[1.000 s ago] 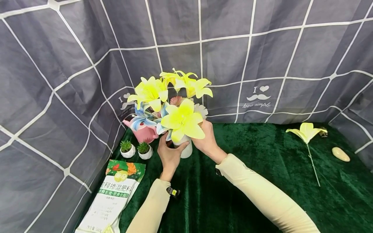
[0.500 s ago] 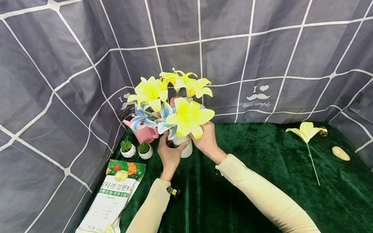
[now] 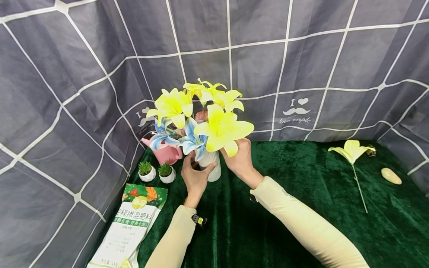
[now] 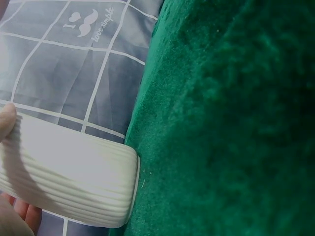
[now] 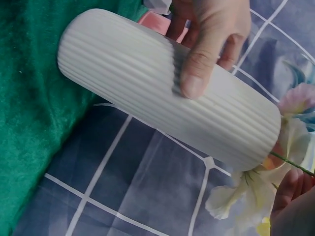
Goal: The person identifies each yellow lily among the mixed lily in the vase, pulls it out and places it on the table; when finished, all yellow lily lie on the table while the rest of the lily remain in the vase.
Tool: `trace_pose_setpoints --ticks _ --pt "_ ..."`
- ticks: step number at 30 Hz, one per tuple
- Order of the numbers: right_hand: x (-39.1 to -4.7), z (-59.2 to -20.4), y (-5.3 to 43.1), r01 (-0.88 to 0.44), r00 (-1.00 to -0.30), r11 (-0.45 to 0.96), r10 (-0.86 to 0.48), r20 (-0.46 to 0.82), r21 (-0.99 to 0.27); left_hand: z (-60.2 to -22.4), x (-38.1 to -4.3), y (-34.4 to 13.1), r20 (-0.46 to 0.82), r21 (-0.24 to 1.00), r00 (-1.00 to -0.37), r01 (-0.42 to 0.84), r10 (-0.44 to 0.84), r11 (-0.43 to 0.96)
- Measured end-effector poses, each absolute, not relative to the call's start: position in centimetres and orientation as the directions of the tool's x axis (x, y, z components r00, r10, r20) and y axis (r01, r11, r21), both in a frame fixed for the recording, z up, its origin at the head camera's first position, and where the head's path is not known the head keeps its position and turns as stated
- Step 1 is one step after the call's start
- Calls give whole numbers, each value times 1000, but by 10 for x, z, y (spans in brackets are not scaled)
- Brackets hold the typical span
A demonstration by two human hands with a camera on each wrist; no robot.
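A white ribbed vase [image 3: 215,172] stands upright on the green cloth, filled with artificial flowers. My left hand [image 3: 195,181] grips its side, with the thumb across the front in the right wrist view. At the vase's mouth, my right hand [image 3: 239,160] pinches the thin green stem [image 5: 291,162] of the large yellow lily [image 3: 222,129] at the front. The bloom partly covers the mouth in the head view. Blue lilies [image 3: 194,139] lean out on the left, more yellow lilies [image 3: 172,106] rise behind, and a pinkish flower [image 3: 202,116] shows between them.
Left of the vase are a pink watering can [image 3: 167,154], two small potted succulents [image 3: 146,173] and a fertilizer bag [image 3: 124,227]. A single pale yellow lily [image 3: 353,152] and a smooth tan stone [image 3: 391,176] lie at the right. Grey checked curtains [image 3: 254,67] enclose the back and sides.
The front yellow lily has turned and shifted right and slightly up, baring more of the blue lily and the vase. My right hand moved slightly right with it; my left hand stayed put.
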State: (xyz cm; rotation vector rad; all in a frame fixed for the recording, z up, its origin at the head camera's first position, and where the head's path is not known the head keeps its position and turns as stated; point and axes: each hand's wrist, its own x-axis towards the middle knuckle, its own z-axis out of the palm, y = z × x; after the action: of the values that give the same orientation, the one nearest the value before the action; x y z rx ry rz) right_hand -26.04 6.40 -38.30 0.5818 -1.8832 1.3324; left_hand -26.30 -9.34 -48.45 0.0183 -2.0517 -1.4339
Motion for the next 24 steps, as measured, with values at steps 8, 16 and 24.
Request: trace_pose_setpoints --ticks 8,16,24 --pt "-254 -371 67 -730 -580 372 105 808 -573 -486 -263 -94 457 863 -814 308 -358 400" --pt "-243 -359 71 -707 -628 272 182 757 -652 -487 -263 -93 453 866 -812 302 -367 399" --pt "-232 -346 80 -755 -599 116 279 751 -645 -486 -264 -94 461 865 -806 315 -372 391"
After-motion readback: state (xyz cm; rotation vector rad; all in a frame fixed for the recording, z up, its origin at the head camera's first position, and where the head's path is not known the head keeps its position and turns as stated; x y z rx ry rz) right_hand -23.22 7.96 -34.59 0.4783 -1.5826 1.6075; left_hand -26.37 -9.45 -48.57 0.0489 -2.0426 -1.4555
